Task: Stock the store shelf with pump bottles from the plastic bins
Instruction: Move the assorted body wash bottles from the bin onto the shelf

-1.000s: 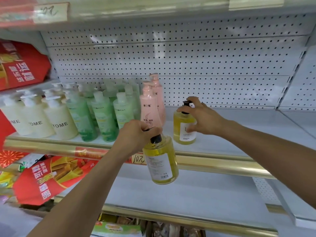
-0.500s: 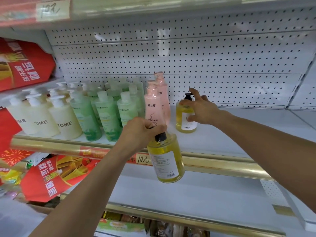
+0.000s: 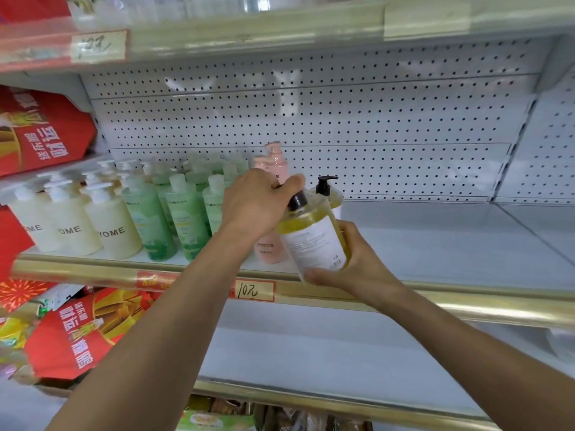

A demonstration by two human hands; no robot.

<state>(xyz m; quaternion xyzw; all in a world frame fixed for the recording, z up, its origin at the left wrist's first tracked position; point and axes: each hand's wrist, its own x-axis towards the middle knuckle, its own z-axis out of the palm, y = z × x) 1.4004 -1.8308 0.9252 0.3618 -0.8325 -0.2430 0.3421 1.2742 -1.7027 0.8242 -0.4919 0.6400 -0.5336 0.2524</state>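
Note:
A yellow pump bottle (image 3: 314, 241) with a white label is held tilted in front of the middle shelf (image 3: 435, 244). My left hand (image 3: 258, 203) grips its black pump top, and my right hand (image 3: 357, 265) cups its base and side. Right behind it a second yellow pump bottle (image 3: 326, 191) stands on the shelf, partly hidden. Two pink bottles (image 3: 273, 163) stand to its left, then green bottles (image 3: 183, 219) and cream bottles (image 3: 109, 228). No plastic bin shows.
A gold rail (image 3: 466, 303) with a price tag (image 3: 253, 290) edges the shelf. White pegboard (image 3: 342, 126) backs it. Red packages (image 3: 40, 132) lie at the left on two levels. The lower shelf (image 3: 311, 353) sits below my arms.
My right hand let go of the bottle standing on the shelf and came back to hold the base of the bottle in my left hand, which rose toward the shelf.

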